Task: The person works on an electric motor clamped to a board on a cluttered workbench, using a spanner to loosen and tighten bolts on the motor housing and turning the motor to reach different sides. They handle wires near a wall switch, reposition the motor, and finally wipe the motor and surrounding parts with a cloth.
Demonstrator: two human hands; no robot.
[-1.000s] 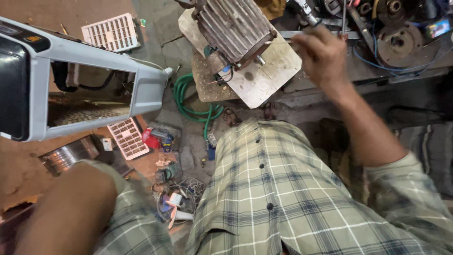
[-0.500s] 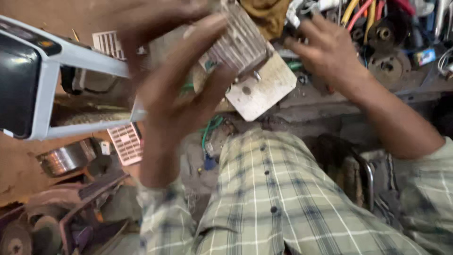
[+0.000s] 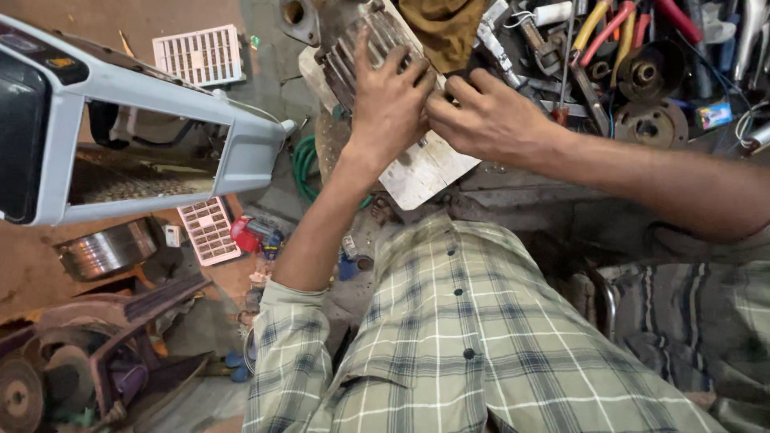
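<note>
I am watching both hands working at the top centre of the frame. The left hand (image 3: pixel 391 100) is lying over the ribbed metal motor housing (image 3: pixel 357 56), fingers spread and curled down onto its fins, gripping it. The right hand (image 3: pixel 481 120) is reaching in from the right, its fingers pinched together just beside the left hand, pressing at the edge of the housing; whether it is holding something small there I cannot tell, since the fingertips are hiding the spot. The housing is sitting on a pale wooden board (image 3: pixel 425 168) that is jutting out below the two hands toward the middle of the frame.

A brown cloth (image 3: pixel 441 28) is hanging at the top edge, just right of the housing. In the upper right, pliers with yellow and red handles (image 3: pixel 601 32) are lying among round metal parts (image 3: pixel 646 76). A grey plastic frame (image 3: pixel 160 104) is filling the upper left, with a white grille (image 3: pixel 199 54) above it and a green hose (image 3: pixel 305 160) coiling below the board.
</note>
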